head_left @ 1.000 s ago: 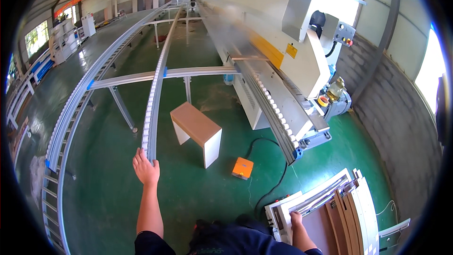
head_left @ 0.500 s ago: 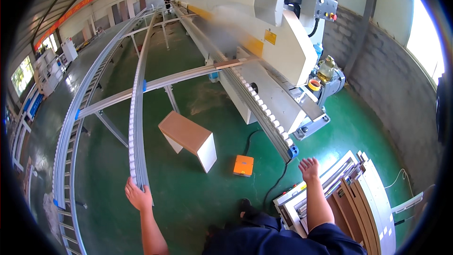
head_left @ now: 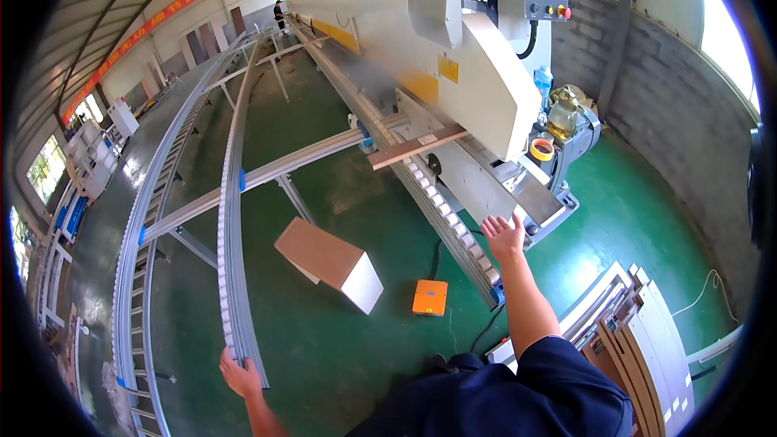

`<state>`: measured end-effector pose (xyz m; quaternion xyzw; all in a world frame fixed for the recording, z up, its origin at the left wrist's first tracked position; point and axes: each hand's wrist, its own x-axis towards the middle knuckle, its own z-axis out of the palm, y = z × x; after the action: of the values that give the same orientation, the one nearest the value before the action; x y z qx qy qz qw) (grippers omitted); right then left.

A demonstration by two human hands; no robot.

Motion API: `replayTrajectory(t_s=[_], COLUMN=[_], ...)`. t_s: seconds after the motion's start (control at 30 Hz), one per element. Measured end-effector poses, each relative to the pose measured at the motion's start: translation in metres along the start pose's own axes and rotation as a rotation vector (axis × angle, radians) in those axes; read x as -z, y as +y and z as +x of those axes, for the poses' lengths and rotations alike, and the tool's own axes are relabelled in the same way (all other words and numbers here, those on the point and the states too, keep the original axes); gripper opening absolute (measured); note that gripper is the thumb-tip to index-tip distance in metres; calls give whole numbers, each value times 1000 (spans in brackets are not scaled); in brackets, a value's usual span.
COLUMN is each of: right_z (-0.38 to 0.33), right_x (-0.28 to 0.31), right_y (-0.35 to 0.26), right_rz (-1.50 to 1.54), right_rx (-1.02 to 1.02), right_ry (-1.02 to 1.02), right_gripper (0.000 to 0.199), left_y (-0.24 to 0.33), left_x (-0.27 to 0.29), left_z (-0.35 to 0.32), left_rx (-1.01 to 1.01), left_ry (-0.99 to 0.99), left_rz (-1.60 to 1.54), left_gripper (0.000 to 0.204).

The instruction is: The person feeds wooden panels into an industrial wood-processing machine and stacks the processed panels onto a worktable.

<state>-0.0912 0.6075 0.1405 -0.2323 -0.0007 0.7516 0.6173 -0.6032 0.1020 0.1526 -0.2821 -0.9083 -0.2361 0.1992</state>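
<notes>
The right hand's (head_left: pixel 506 237) fingers are standing spread and empty, just right of the right roller rail (head_left: pixel 447 222); the left hand (head_left: pixel 240 374) is resting on the middle roller rail's (head_left: pixel 232 275) near end, though I cannot quite tell whether its fingers are gripping. A brown strip (head_left: pixel 418 147) is lying across the right rail, farther off, and a brown-topped stool (head_left: pixel 322 252) is standing left of an orange box (head_left: pixel 430 297)

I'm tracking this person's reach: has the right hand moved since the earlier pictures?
Yes, forward: the right hand was below the roller rail's blue end cap in the view; now it is above it.
</notes>
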Motion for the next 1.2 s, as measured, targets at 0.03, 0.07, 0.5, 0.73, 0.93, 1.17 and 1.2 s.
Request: replayTrajectory(t_s=[0.03,0.07,0.5,0.73,0.93,1.17,1.2], right_z=[12,23,95,136,160,108,95], right_x=[-2,-4,-43,-67,-75,-72,-68], right_y=[4,7,39,63,73,68,63], right_rz=[-26,-44,-145,-130,-201,-310,-295], right_rx=[-7,-12,-78,-71,7,70,89], right_ry=[7,10,-40,-25,146,202,160], right_gripper=[82,83,90,81,26,23,22], left_y=[-1,0,7,-16,-4,-8,-6], left_x=[-1,-2,-7,-17,-17,-14,-17], left_z=[0,0,2,0,1,0,1], left_rx=[8,16,87,110,106,72,68], left_ry=[5,9,-23,-52,-57,-50,-49], left_rz=[-10,-21,-17,9,35,6,4], left_gripper=[58,57,56,58,55,54,54])
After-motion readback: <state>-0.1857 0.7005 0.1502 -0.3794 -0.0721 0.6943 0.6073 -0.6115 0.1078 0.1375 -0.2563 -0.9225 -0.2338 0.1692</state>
